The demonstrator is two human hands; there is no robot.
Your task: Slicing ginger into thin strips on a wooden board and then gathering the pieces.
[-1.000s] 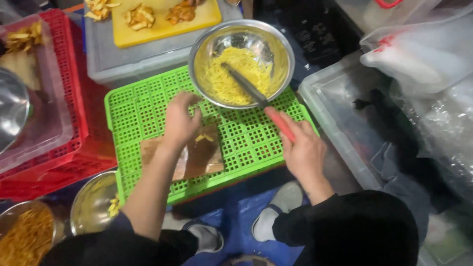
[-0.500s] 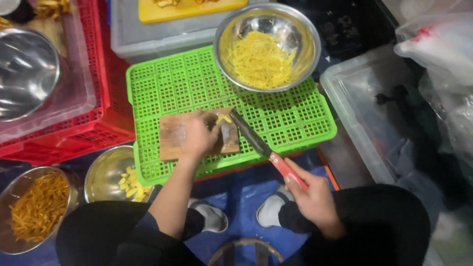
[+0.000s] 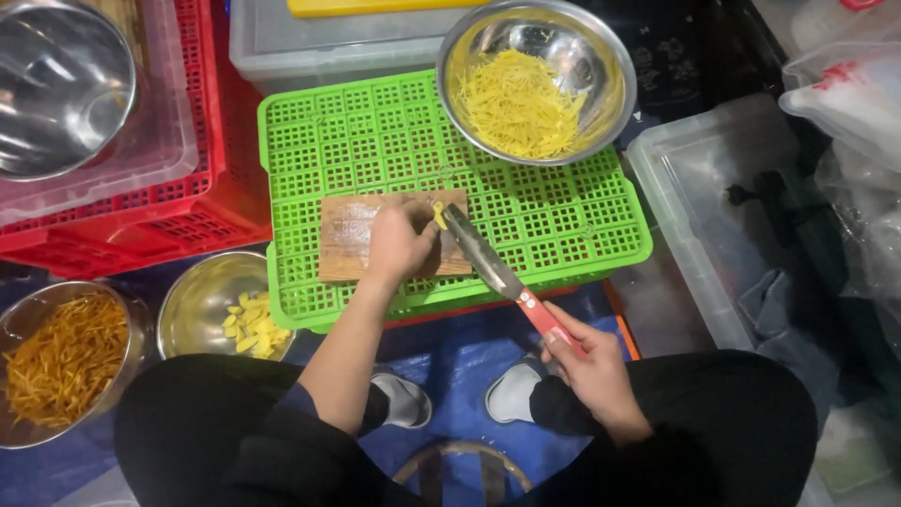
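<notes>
My left hand [image 3: 402, 242] rests on a small wooden cutting board [image 3: 349, 235] and pinches a small yellow piece [image 3: 437, 215] at its fingertips. My right hand [image 3: 589, 368] grips the red handle of a knife [image 3: 497, 274], whose blade lies against the yellow piece on the board. The board sits on an upturned green plastic crate [image 3: 394, 131]. A steel bowl [image 3: 601, 66] of fine yellow shreds [image 3: 516, 103] stands at the crate's far right corner.
To the left stands a red crate [image 3: 225, 141] holding a clear bin and an empty steel bowl [image 3: 56, 84]. Near my knees sit a steel bowl of yellow chunks [image 3: 249, 324] and a bowl of orange shreds [image 3: 66, 357]. A clear tub [image 3: 685, 197] stands right.
The view has drifted slightly. Both hands hold nearly the same pose on the board and knife; a second ago the left hand was reaching over the board and the knife lay in the bowl.
</notes>
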